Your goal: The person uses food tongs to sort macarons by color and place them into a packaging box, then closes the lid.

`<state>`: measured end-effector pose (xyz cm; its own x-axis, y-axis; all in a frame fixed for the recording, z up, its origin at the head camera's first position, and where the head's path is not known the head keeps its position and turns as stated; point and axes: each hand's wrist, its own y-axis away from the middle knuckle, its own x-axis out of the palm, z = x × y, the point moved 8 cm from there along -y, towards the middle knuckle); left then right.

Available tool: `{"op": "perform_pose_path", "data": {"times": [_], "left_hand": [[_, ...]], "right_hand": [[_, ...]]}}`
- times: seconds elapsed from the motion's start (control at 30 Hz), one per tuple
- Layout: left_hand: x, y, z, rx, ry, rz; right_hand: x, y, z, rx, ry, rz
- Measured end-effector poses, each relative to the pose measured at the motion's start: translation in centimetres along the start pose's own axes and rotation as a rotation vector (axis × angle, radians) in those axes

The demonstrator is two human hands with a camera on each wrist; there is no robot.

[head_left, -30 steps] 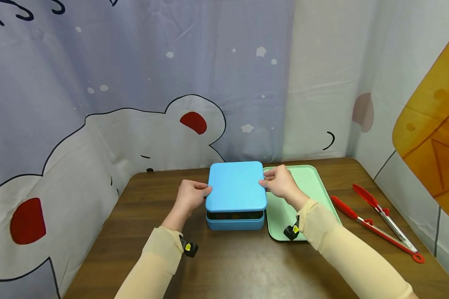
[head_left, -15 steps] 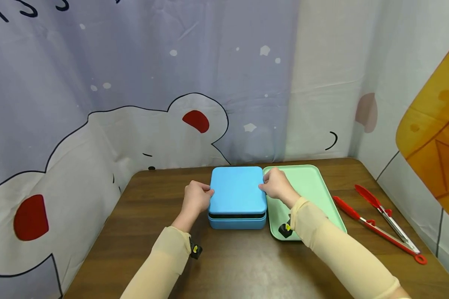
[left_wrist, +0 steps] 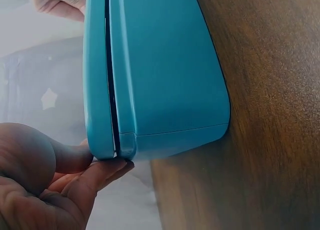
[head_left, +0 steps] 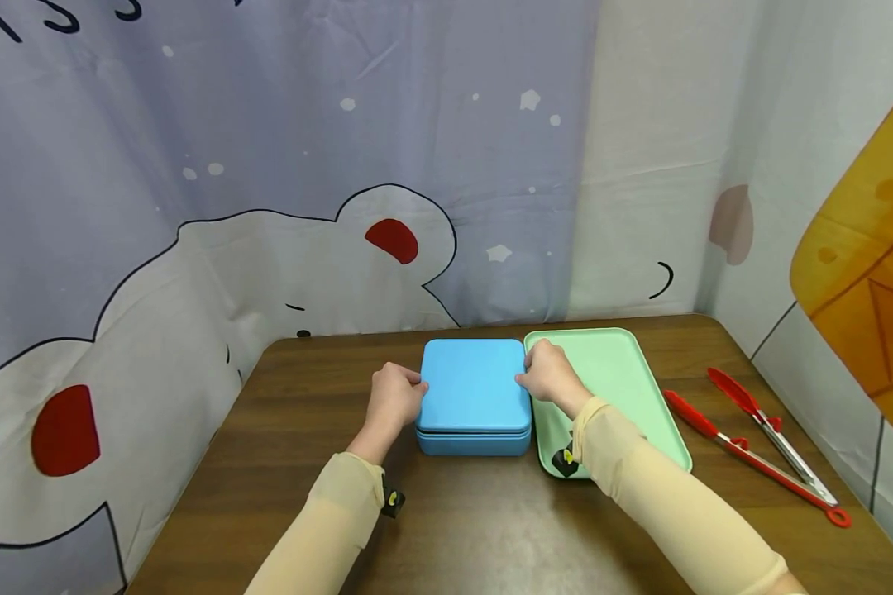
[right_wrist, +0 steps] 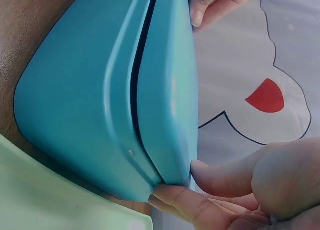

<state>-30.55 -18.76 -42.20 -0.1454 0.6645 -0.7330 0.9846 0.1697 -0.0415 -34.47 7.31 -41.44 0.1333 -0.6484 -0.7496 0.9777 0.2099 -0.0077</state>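
Observation:
A blue box (head_left: 475, 445) stands on the table, with its blue lid (head_left: 473, 384) lying over the top. Only a thin dark gap shows between lid and box in both wrist views. My left hand (head_left: 396, 395) pinches the lid's left edge between thumb and fingers, the fingertips reaching down to the box rim. At the opposite edge my right hand (head_left: 552, 373) pinches the lid the same way, thumb on top and fingers at the seam. What lies inside the box is hidden.
A light green tray (head_left: 618, 372) lies right beside the box, under my right forearm. Farther right, red-tipped tongs (head_left: 770, 463) lie spread on the wooden table (head_left: 290, 496). A printed curtain (head_left: 305, 273) hangs behind the table's back edge.
Both hands have lowered the lid onto the box and drawn it slightly toward me. The wide front opening, where dark contents showed, has narrowed to a thin line.

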Motion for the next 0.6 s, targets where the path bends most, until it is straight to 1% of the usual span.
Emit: {"op": "perform_pose_path", "data": {"times": [0.2, 0.4, 0.6], "left_hand": [[0.04, 0.04, 0.1, -0.009, -0.002, -0.012], [0.19, 0.11, 0.12, -0.013, -0.002, -0.005], [0.19, 0.12, 0.47, -0.018, 0.009, -0.008]], "right_hand": [[0.27, -0.05, -0.13, 0.0, 0.006, 0.003], [0.51, 0.0, -0.25, -0.008, 0.009, 0.016], [0.56, 0.15, -0.38, 0.008, -0.01, 0.011]]}}
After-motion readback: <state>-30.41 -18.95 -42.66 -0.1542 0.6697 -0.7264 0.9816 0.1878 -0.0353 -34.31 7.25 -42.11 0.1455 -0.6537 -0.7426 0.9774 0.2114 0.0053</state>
